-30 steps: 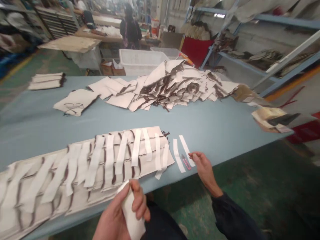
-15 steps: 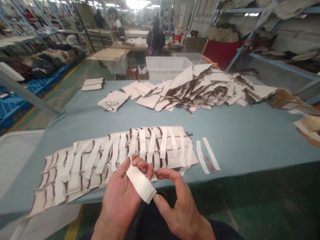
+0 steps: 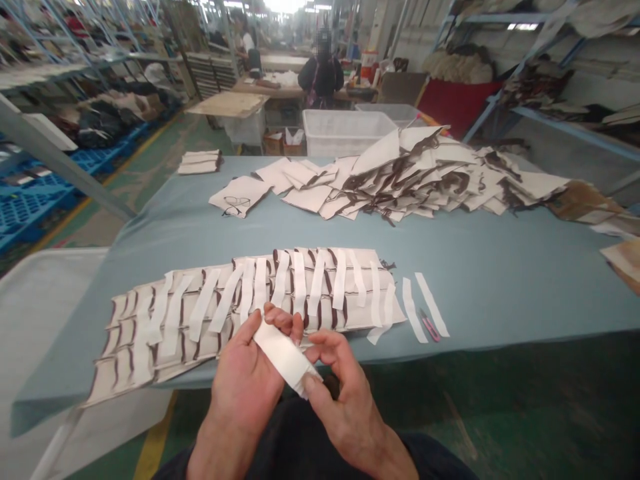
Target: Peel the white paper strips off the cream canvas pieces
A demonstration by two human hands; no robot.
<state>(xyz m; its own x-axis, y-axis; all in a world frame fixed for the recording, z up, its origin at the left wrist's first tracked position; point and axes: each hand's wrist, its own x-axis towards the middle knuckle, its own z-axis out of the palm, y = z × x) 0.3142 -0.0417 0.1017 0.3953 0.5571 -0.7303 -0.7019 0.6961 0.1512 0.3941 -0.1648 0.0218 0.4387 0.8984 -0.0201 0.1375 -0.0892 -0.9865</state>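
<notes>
A small stack of white strips (image 3: 283, 355) lies across the palm of my left hand (image 3: 249, 373), whose thumb and fingers hold its upper end. At the lower end of the stack, the thumb and fingers of my right hand (image 3: 343, 393) pinch the strip edges. Beyond my hands, cream fabric pieces with dark brown edging (image 3: 187, 347) lie overlapped in a long row. Several loose white strips (image 3: 202, 303) are laid over them. Two more white strips (image 3: 415, 310) rest on the cloth at the right, with pink-handled thread snips (image 3: 430, 327) between them.
A blue-grey cloth covers the table (image 3: 480, 267). Toward its back lies a large heap of cream pieces (image 3: 425, 177); eyeglasses (image 3: 236, 205) rest on one piece. A white plastic bin (image 3: 345, 130) stands behind the table. Farther back is a person (image 3: 323, 77).
My right thumb has moved onto the lower end of the strip stack and now presses on it. The view has shifted slightly, so the table appears farther right.
</notes>
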